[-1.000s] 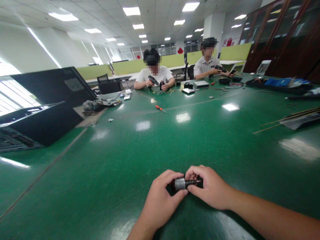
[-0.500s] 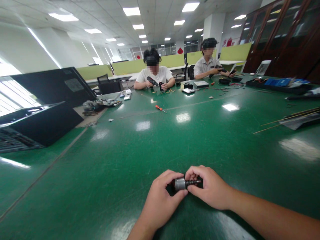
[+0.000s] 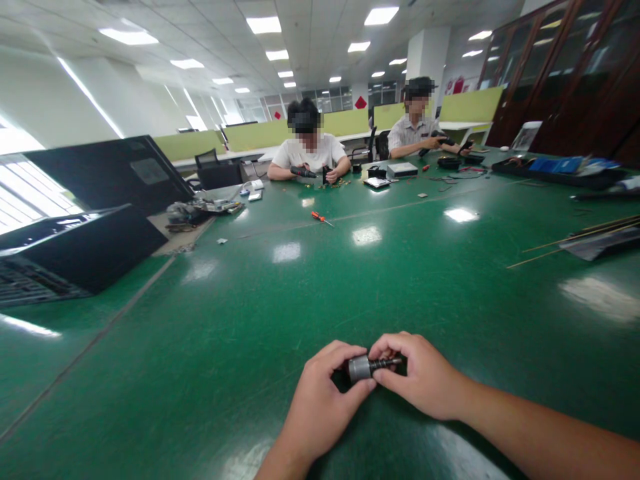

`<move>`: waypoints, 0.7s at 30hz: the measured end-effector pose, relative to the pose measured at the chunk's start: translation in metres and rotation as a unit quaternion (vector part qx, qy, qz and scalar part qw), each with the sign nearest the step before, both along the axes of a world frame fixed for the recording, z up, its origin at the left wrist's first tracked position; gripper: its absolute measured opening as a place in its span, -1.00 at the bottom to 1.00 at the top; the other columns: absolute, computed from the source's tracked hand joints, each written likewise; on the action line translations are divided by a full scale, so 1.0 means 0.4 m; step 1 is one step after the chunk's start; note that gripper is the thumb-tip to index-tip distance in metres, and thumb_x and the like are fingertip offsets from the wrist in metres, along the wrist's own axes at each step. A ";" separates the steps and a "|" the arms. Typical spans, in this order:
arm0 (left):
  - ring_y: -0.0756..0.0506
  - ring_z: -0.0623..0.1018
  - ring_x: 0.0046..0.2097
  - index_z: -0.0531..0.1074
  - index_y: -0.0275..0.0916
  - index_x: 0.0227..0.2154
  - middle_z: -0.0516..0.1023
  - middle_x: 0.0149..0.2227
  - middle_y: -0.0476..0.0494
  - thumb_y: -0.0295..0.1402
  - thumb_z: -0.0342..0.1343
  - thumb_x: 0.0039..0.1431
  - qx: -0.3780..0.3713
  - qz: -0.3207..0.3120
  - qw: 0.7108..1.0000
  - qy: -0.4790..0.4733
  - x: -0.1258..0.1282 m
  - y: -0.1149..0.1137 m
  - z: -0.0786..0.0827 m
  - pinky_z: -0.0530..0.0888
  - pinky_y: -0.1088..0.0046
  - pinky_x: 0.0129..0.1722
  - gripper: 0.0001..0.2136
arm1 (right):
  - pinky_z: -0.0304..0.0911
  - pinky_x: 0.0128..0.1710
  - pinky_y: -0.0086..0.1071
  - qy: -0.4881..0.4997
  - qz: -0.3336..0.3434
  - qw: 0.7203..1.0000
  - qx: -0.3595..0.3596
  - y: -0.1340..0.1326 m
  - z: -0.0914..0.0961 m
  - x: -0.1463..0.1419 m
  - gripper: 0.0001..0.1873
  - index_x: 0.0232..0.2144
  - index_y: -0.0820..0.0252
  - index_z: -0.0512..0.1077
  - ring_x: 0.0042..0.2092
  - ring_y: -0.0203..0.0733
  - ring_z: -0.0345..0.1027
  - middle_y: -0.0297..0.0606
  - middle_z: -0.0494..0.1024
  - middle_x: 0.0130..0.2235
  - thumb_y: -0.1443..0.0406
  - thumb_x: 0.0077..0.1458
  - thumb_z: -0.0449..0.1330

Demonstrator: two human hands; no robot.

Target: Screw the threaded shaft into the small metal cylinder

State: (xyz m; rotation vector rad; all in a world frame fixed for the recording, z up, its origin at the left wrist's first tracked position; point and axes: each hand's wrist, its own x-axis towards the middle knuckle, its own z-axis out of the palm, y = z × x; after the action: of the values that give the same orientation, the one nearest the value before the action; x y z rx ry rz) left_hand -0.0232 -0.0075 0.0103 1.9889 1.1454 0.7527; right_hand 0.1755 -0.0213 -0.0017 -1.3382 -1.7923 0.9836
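Observation:
Just above the green table [image 3: 240, 320], near its front edge, is a metal cylindrical part with a spring-wound shaft [image 3: 360, 368]. It lies on its side, the shaft pointing right. My left hand [image 3: 323, 393] is closed round the wide grey cylinder end, thumb below and fingers above. From the right, my right hand [image 3: 420, 373] curls its thumb and fingers about the junction of cylinder and shaft. The dark coils and the thin shaft tip show between the fingers and palm of that hand. The cylinder's left end is partly hidden by my left hand.
An orange-handled screwdriver [image 3: 320, 217] lies mid-table. At left stands a black computer case [image 3: 100, 247] beside circuit boards [image 3: 200, 208]. Across the table, one person [image 3: 307, 150] holds a dark power tool [image 3: 303, 172]; another person [image 3: 415, 130] handles dark parts. Thin rods [image 3: 575, 239] lie right.
My hands and the metal part are almost unmoved. Across the table, the person in white has lowered the power tool so that it lies nearly level, pointing at a black part.

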 end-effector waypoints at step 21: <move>-0.10 0.55 -0.16 0.55 -0.11 -0.19 0.58 -0.21 -0.03 -0.48 0.31 0.02 0.016 0.019 0.999 -0.032 -0.005 0.000 0.000 0.44 0.38 -0.12 -0.73 | 0.15 -0.23 -0.35 -0.001 -0.006 1.000 -0.012 0.000 0.014 -0.001 -0.94 -0.36 0.12 0.54 -0.28 -0.20 0.40 -0.40 0.60 -0.36 0.32 0.03 0.29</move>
State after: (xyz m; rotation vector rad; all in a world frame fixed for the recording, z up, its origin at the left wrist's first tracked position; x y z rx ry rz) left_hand -0.0252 -0.0076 0.0104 1.9607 1.1428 0.8523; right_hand 0.1750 -0.0212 0.0040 -1.3632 -1.7764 1.0021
